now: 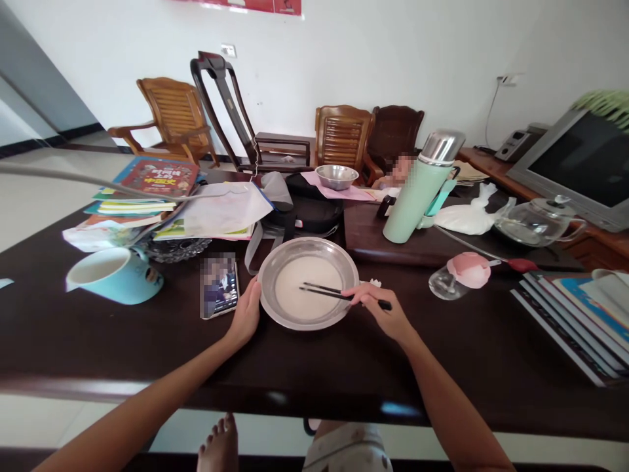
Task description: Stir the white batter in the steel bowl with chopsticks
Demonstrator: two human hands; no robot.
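A round metal pan [344, 262] holding pale white batter sits on the dark table [314, 367] in front of me. My right hand [381, 311] is closed on a pair of black chopsticks [322, 290], whose tips rest in the batter near the pan's middle. My left hand [244, 314] lies against the pan's left rim, fingers curved along it, steadying it. A phone [219, 286] lies face up just left of that hand.
A light blue mug [115, 275] lies at the left, with stacked books [147, 190] behind it. A green thermos [420, 190], a glass teapot [538, 223], a pink-lidded bottle [459, 274] and more books [580, 321] stand to the right. A small steel bowl [337, 176] and wooden chairs [344, 134] are at the back.
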